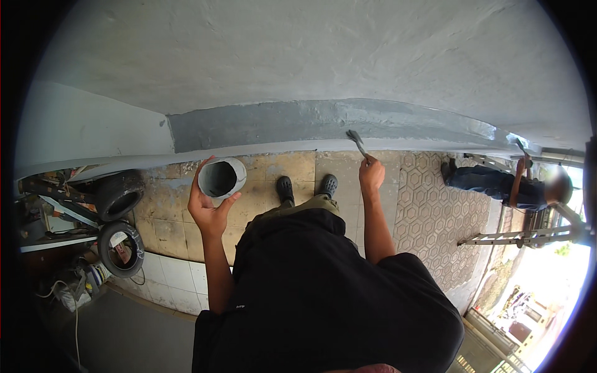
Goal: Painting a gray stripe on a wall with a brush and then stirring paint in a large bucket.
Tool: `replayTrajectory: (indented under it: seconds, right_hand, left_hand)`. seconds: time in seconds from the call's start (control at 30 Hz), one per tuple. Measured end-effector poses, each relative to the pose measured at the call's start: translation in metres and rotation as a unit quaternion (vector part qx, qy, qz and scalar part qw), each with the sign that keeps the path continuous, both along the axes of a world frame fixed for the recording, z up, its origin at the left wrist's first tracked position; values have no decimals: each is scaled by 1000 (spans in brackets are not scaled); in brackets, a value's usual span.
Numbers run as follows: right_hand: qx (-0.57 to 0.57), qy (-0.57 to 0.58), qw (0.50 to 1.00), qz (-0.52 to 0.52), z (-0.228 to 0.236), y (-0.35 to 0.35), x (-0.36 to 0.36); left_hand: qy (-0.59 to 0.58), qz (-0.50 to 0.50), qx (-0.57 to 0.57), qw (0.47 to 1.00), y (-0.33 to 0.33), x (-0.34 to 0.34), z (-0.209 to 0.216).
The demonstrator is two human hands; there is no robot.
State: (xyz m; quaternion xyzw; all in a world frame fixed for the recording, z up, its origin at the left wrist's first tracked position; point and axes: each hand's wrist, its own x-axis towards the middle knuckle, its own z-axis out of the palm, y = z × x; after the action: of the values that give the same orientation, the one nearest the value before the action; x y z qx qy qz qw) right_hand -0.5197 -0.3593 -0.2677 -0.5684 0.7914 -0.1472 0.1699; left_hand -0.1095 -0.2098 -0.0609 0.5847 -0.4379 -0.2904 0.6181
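My left hand is wrapped round a pale open-topped container with grey paint inside. The container is tilted so that its mouth shows. In my right hand is a paintbrush, gripped by its handle. Its grey-coated bristles point at the lower edge of a dark grey painted band that runs along the wall. Whether the bristles touch the wall I cannot tell. The band looks wet and shiny in places toward the right. Above it the wall is lighter grey.
Two tyres lie at the left beside a cluttered shelf. At the right another person works at the same wall, holding a brush. Ladders stand near that person. My shoes are on the tiled floor.
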Motion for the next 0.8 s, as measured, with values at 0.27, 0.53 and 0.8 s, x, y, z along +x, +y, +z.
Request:
replayTrajectory:
  seconds: [0.27,0.53,0.8]
  right_hand:
    - [54,77,993,67,-19,-1,5]
    - [21,55,987,147,10,9,33]
    - [19,62,988,137,-2,-2,13]
  left_hand:
    - [2,1,-11,1000,-7,-2,1]
    - [9,4,-7,1000,4,1,-2]
    - [-9,10,-4,1000,11,7,-6]
